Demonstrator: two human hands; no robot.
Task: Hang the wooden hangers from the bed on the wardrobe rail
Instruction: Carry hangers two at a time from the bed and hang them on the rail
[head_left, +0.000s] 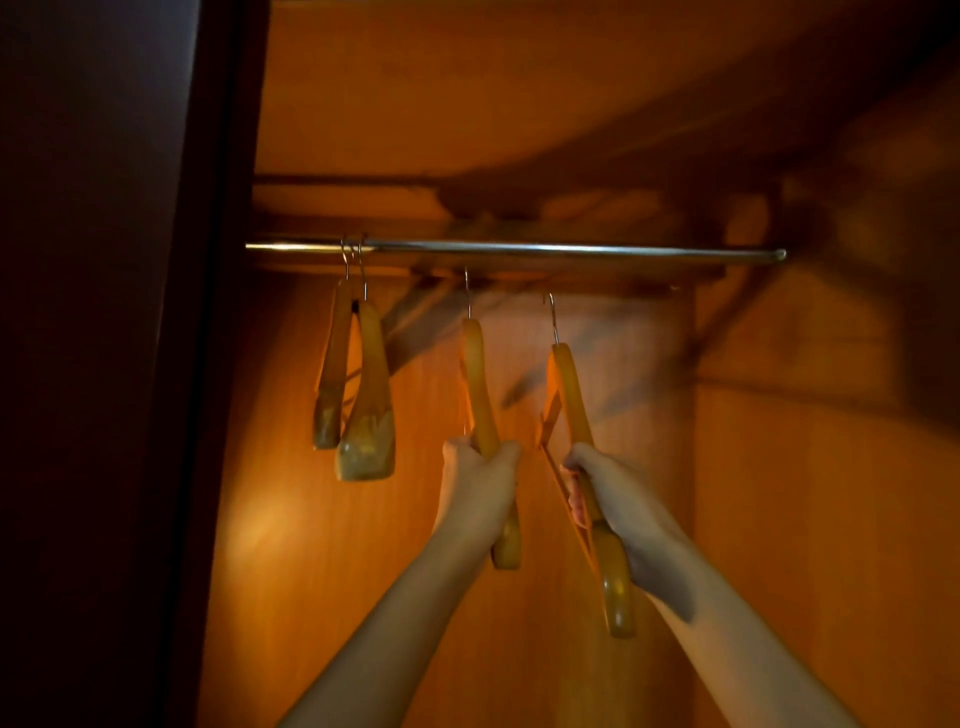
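Two hangers (366, 395) hang from the wardrobe rail (571, 251).

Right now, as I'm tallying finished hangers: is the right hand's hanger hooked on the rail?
No, the right hand holds its hanger with the hook below the rail.

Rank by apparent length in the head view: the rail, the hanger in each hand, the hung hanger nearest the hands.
1. Rail
2. Right hanger, in the right hand
3. Left hanger, in the left hand
4. Hung hanger
Held ones are nearer the camera, so true sizes may match.
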